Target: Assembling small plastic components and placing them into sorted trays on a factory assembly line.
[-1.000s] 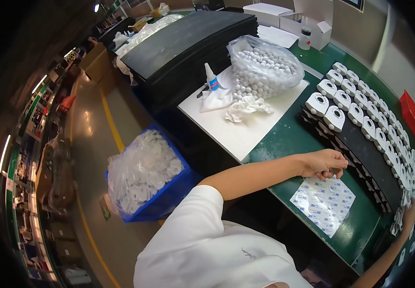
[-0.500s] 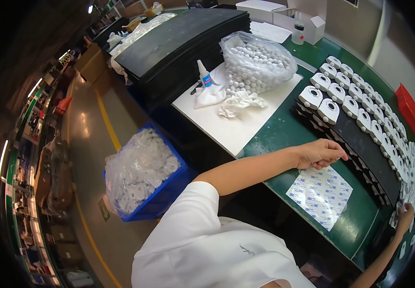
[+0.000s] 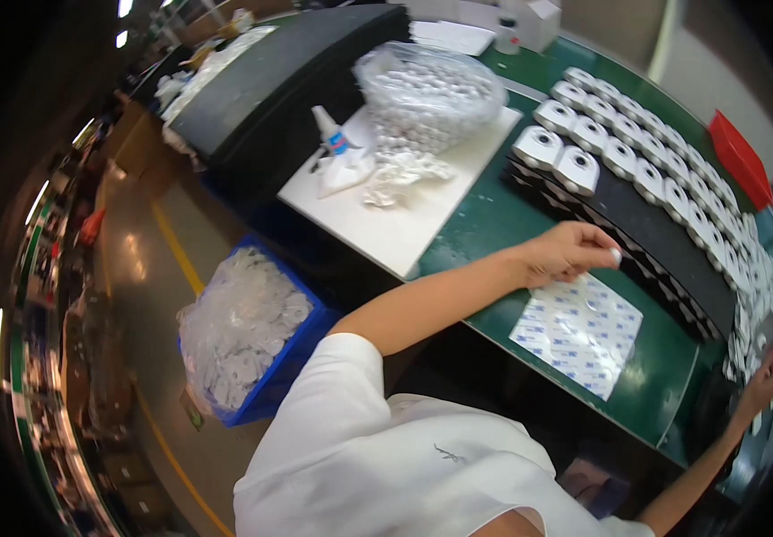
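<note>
My left hand (image 3: 570, 251) is above the green bench, its thumb and fingertips pinched on a small white piece (image 3: 616, 257). Just below lies a sheet of adhesive backing (image 3: 576, 336), white with blue print. At the far right, my right hand (image 3: 765, 380) has its fingers closed at a white plastic part (image 3: 769, 329) beside a heap of similar parts (image 3: 746, 313); blur hides the exact grip. Rows of white rounded parts (image 3: 574, 170), each with a dark hole and a small ball at one end, stand on a stack of black boards (image 3: 637, 224).
A clear bag of white balls (image 3: 431, 94), a glue bottle (image 3: 328, 131) and crumpled tissue (image 3: 404, 177) sit on a white board (image 3: 378, 234). Left of the bench stands a blue crate (image 3: 293, 353) with bagged parts. A red tray (image 3: 738, 157) is at the back right.
The whole view has shifted, with the bench sitting further up and left. A white piece now shows at my left fingertips. My right hand is at a larger white part by the heap.
</note>
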`<action>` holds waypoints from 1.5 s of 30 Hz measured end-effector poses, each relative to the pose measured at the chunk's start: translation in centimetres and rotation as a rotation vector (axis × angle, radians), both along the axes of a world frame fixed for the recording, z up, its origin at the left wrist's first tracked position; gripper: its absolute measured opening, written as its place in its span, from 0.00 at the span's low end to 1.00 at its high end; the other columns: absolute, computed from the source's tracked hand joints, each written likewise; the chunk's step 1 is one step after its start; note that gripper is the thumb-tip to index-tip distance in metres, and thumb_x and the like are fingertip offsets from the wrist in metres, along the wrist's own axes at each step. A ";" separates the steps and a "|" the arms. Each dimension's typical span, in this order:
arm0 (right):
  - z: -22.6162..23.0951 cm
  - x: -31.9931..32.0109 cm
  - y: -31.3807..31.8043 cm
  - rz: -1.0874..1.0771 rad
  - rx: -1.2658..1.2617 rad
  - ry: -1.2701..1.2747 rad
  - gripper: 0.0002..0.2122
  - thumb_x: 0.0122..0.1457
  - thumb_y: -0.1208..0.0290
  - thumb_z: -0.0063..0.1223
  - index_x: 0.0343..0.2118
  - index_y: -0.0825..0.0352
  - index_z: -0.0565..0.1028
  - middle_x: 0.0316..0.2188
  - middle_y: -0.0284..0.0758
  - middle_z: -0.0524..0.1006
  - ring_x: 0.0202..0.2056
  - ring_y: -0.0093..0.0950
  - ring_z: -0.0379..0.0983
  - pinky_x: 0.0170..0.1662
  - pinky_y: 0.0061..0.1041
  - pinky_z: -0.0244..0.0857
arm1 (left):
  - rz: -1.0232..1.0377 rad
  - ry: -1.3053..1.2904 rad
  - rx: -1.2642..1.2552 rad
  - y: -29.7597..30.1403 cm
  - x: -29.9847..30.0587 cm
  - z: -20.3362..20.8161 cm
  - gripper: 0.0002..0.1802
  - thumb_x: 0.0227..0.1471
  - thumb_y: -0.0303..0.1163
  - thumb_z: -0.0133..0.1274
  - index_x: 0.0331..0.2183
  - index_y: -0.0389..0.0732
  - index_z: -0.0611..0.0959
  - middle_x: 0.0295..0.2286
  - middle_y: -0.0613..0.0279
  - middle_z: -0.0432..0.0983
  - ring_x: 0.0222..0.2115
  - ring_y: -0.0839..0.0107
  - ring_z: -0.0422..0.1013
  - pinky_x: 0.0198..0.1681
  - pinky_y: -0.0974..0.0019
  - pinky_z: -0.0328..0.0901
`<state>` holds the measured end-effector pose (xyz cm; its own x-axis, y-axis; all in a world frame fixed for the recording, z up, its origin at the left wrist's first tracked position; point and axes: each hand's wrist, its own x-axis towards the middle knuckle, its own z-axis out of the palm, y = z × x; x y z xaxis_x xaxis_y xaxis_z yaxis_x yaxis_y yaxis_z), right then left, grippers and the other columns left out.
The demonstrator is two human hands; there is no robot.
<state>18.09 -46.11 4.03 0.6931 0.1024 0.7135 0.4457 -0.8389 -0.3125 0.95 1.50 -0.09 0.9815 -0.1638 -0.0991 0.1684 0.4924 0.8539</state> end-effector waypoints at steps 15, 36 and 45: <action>-1.0 -13.5 19.2 0.538 -0.276 0.144 0.09 0.40 0.87 0.51 0.27 0.69 0.72 0.28 0.36 0.73 0.30 0.33 0.67 0.32 0.24 0.63 | 0.089 -0.023 0.033 0.6 0.2 -0.2 0.14 0.48 0.26 0.53 0.39 0.39 0.74 0.29 0.66 0.72 0.13 0.89 0.51 0.12 0.84 0.45; 2.5 -12.8 16.7 0.385 -0.302 0.620 0.11 0.43 0.76 0.57 0.32 0.72 0.73 0.25 0.39 0.71 0.26 0.33 0.68 0.31 0.25 0.62 | 0.092 -0.002 0.029 0.4 0.0 -0.1 0.13 0.49 0.31 0.52 0.38 0.37 0.75 0.29 0.64 0.72 0.13 0.88 0.52 0.13 0.83 0.46; -4.0 -13.4 24.8 0.838 0.559 0.995 0.07 0.55 0.79 0.47 0.37 0.70 0.70 0.30 0.30 0.73 0.31 0.15 0.67 0.35 0.15 0.63 | 0.073 -0.021 0.060 0.5 0.1 -0.4 0.14 0.49 0.30 0.52 0.40 0.38 0.73 0.32 0.64 0.71 0.14 0.88 0.51 0.12 0.85 0.46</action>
